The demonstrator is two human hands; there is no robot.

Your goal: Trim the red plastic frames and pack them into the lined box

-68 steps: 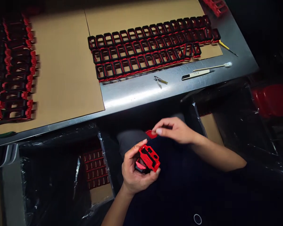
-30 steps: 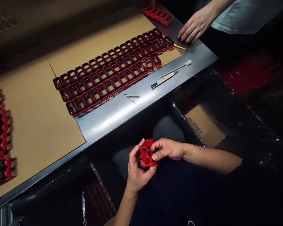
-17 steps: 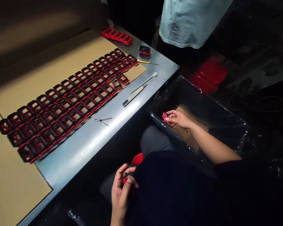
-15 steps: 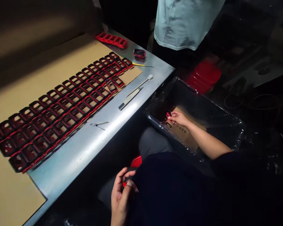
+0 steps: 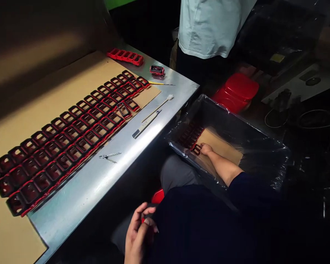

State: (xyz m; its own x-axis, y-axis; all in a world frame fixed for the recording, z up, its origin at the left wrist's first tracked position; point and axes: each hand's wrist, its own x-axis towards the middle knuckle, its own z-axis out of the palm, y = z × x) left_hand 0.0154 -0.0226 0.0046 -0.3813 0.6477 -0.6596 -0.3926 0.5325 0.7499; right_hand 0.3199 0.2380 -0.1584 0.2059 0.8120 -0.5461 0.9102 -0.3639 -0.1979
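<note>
My right hand reaches down into a plastic-lined bin. Its fingers are closed at the edge of a small black-and-red frame, low beside rows of similar frames. Brown cardboard lies under that hand. Close to my lap, my left hand is half curled, its fingers bent around a small red piece that is mostly hidden. On the metal-topped table, several rows of black-and-red frames stand on cardboard.
A cotton swab, a craft knife, tweezers and a yellow-handled tool lie on the table. Red frames and a single frame sit farther back. A person in a pale shirt stands beyond, near a red stool.
My right hand has lowered the small frame from above the cardboard to the row in the bin. My left hand keeps its curled pose. The whole view has shifted slightly.
</note>
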